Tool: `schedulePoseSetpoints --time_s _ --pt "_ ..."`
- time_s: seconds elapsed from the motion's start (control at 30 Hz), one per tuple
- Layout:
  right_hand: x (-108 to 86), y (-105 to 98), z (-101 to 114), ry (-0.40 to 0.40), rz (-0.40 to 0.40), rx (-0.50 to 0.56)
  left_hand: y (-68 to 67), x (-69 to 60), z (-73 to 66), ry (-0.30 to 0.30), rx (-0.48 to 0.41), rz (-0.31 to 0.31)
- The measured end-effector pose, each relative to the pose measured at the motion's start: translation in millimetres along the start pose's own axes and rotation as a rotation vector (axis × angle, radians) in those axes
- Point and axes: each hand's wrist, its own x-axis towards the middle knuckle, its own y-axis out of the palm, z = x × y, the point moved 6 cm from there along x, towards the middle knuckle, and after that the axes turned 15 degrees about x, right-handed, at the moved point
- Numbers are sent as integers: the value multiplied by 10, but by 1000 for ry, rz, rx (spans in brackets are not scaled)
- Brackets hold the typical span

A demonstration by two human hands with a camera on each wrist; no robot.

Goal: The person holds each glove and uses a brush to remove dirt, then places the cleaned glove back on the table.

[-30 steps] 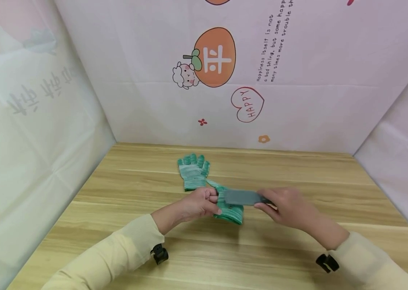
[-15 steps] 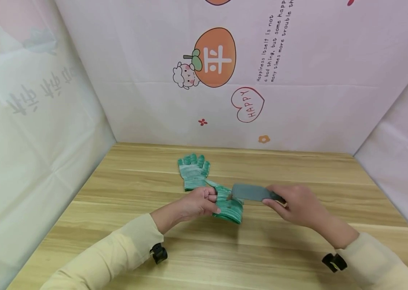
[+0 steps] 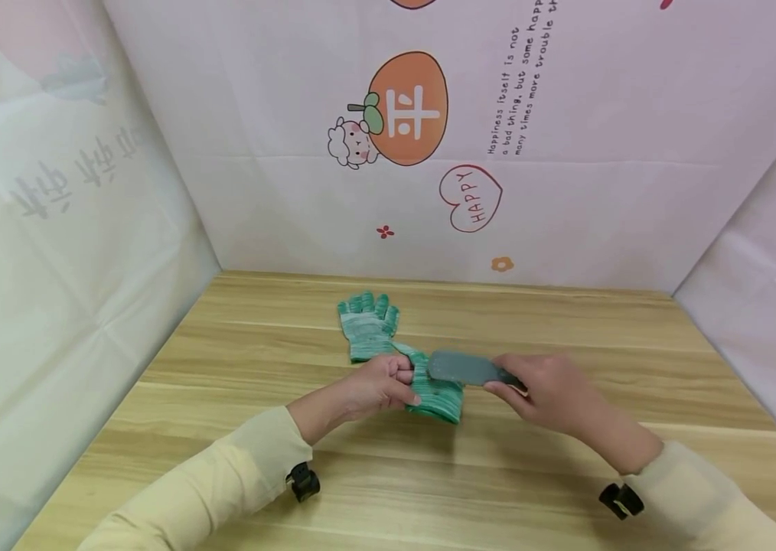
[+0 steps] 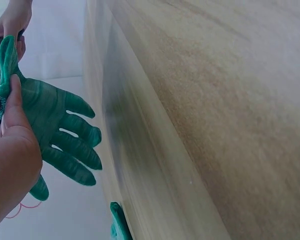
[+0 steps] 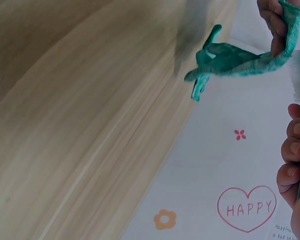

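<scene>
"Wood-grained tabletop (image 3: 539,490) lay beneath both hands. Where was the nearer glove (image 3: 439,405)?"

"Raised above it, between the hands, just right of the left hand (image 3: 383,386); its cuff was on the near side, its fingers reached down and away."

"So the left hand was nearer?"

"It was touching: thumb and curled fingers pinched the fabric by the cuff. The right hand (image 3: 553,394) was farther off, curled round the handle of a grey brush (image 3: 460,368)."

"And the brush's long axis?"

"Crosswise, its head over the glove, its bristles (image 5: 297,77) facing the fabric. Whether they touched was impossible to tell."

"Beyond that?"

"A second glove (image 3: 367,330) lay flat, fingers pointing away, before a printed backdrop (image 3: 291,214)."
</scene>
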Motion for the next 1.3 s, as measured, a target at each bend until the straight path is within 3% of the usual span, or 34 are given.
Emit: schedulePoseSetpoints --time_s 0.27,0.47,0.63,0.8,0.9,1.13,1.3 --pt "11 80 86 9 24 28 24 11 9 -14 -38 12" --pt "6 18 52 35 19 99 18 -13 0 8 -49 31" --pt "24 -61 6 82 -37 35 4 -42 -15 24 -34 24" --pt "33 2 34 76 -14 -21 12 -45 -16 22 -40 20" --pt "42 38 50 61 -11 -11 8 -37 -15 19 -74 0" --pt "82 55 72 42 -10 -17 -20 7 0 -12 -264 -103" --pt "89 71 96 18 16 -7 -11 39 47 -90 -250 -175"
